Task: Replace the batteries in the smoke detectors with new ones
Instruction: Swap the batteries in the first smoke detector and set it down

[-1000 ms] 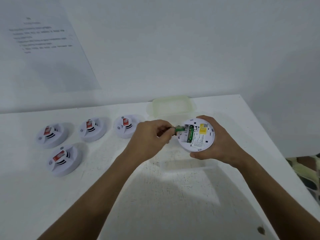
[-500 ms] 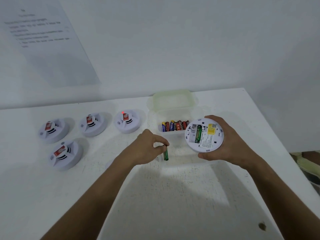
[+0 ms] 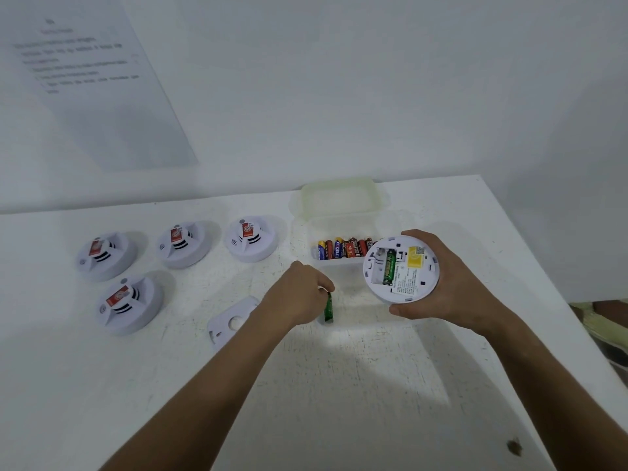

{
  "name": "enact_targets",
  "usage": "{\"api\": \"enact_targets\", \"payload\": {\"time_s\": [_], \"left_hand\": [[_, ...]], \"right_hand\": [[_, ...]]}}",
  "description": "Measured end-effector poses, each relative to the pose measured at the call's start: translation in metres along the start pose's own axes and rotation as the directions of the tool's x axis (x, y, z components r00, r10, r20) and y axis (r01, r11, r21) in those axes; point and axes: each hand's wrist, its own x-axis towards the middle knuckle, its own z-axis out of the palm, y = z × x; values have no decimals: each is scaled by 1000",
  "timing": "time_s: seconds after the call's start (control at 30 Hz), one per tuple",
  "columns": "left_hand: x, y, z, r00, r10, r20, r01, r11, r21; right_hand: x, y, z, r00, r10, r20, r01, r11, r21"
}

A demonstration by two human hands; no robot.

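On the white table [image 3: 373, 385], the left hand [image 3: 295, 294] curls its fingertips around a green battery [image 3: 328, 307] lying just in front of the clear battery box [image 3: 339, 263]. Left of that battery lies a detached white cover plate [image 3: 231, 321]. The right hand [image 3: 452, 283] grips an opened smoke detector [image 3: 401, 270], back up, at the box's right, one green cell [image 3: 389, 266] seated inside. Colourful batteries [image 3: 343, 248] line the box. Four smoke detectors [image 3: 183, 244] sit well left of it.
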Motion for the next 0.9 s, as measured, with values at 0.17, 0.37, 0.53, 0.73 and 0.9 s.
{"api": "enact_targets", "payload": {"time_s": [0.17, 0.37, 0.53, 0.73, 0.9], "left_hand": [[-14, 7, -8, 997, -15, -82, 20, 998, 61], [-38, 32, -38, 907, 347, -239, -388, 909, -151], [-35, 34, -45, 888, 450, -96, -459, 854, -244], [-35, 32, -42, 900, 419, -121, -436, 865, -250], [-33, 35, -36, 917, 378, -132, -400, 863, -307]], "right_hand": [[1, -2, -2, 1000, -6, 30, 6, 1000, 4], [6, -20, -1, 994, -81, 69, 79, 996, 28], [9, -30, 5, 984, -138, 117, 133, 990, 51], [14, -30, 10, 977, -174, 123, 171, 985, 35], [17, -27, 16, 974, -210, 89, 210, 978, 4]]}}
